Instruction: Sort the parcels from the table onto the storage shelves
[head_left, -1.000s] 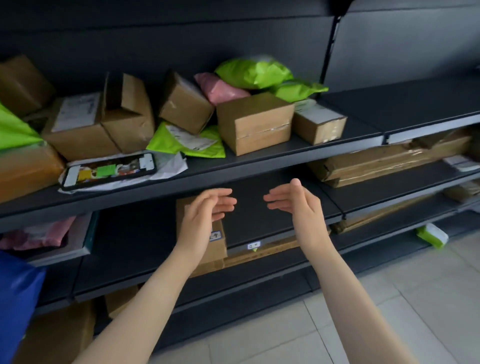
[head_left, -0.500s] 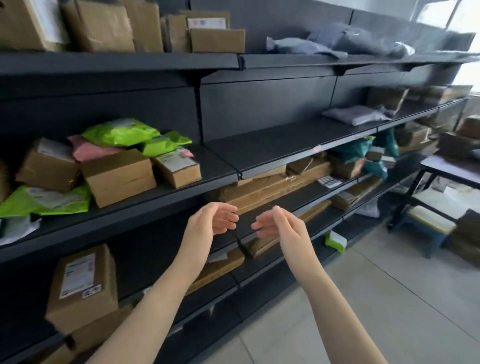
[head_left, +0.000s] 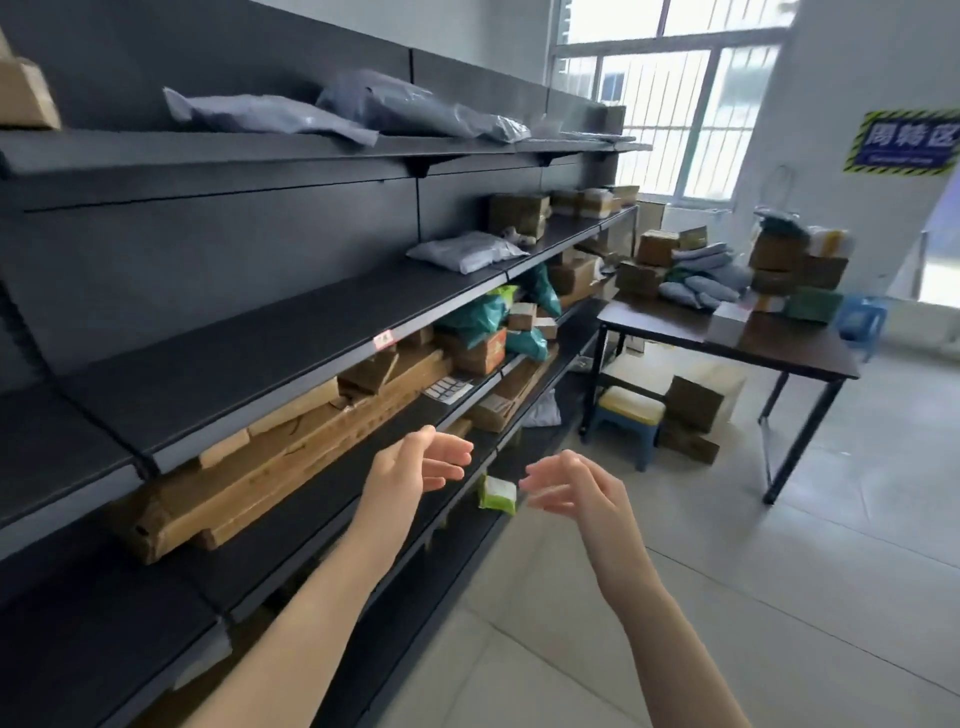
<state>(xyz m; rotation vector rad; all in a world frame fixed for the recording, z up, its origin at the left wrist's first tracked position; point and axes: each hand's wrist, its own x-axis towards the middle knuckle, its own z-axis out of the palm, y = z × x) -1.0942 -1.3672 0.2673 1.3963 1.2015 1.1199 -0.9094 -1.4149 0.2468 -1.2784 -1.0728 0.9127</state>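
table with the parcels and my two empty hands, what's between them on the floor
In the head view, mostly bare tiled floor lies between the hands and the table; a blue stool and cardboard boxes sit under the table's near end.

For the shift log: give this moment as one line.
left hand: empty, open | right hand: empty, open | table: parcels waiting | phase: between parcels

A barred window (head_left: 670, 98) is seen in the far wall, and a blue sign (head_left: 906, 141) with a striped border is fixed to the white wall at the right. A blue stool (head_left: 628, 422) with a pale seat is placed under the desk, on the light tiled floor (head_left: 779, 597). A second blue stool (head_left: 860, 317) is seen beyond the desk.
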